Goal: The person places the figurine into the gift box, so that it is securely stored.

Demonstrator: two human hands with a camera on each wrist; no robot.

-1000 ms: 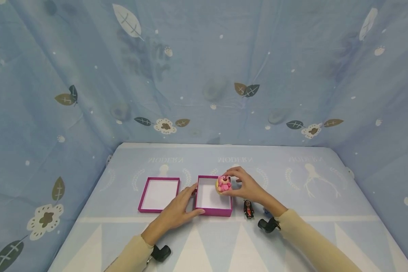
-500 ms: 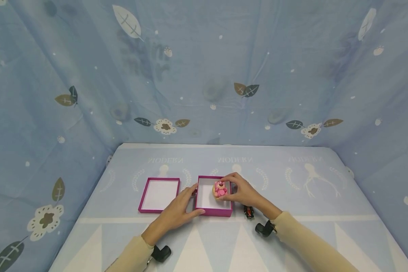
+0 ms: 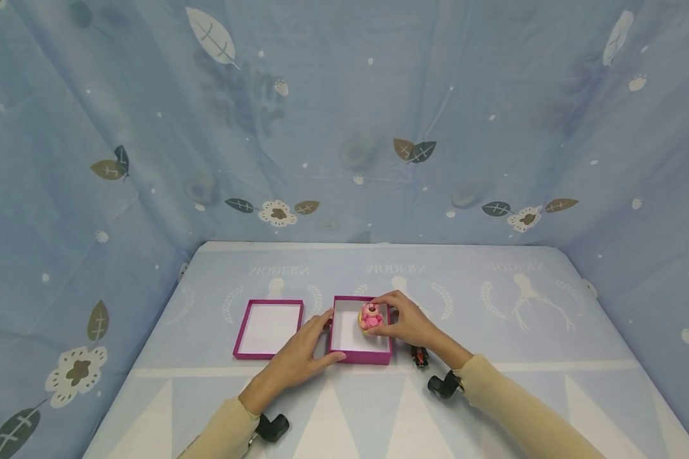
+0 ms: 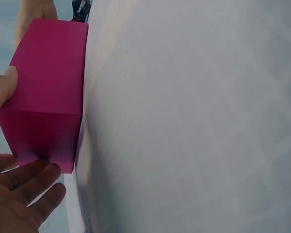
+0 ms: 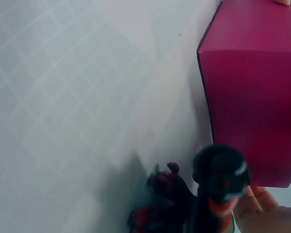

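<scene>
- Right hand [image 3: 406, 322]: extended over the right wall of the box; the pink bear figure [image 3: 371, 317] is pinched between thumb and fingers, the thumb at its lower right edge and the fingers at its upper right.
- Pink bear figure: located within the outline of the box, in the right half, face turned up toward the head camera; a yellow part is seen along its left edge. Whether the floor of the box is touched cannot be told.
- Left hand [image 3: 301, 354]: spread about the left side of the box, which is gripped at two walls; the thumb is set against the near wall, the fingers against the left wall.
- Magenta box [image 3: 360, 357]: rested on the table [image 3: 494, 408], its white interior facing up.
- Magenta-rimmed tray [image 3: 255, 356]: laid to the left of the box and apart from it, white inside; its near right corner is covered by the left hand.
- Black-haired doll [image 3: 419, 356]: placed just to the right of the box, partly hidden under the right forearm; black and orange-red parts are shown.
- Second small figure [image 5: 165, 199]: seen beside the doll in the right wrist view, dark and blurred.
- Wrists: a black device [image 3: 272, 428] is worn at the left cuff and another black device [image 3: 443, 385] at the right.
- Background: formed by a blue cloth [image 3: 321, 95] printed with leaves and flowers.
</scene>
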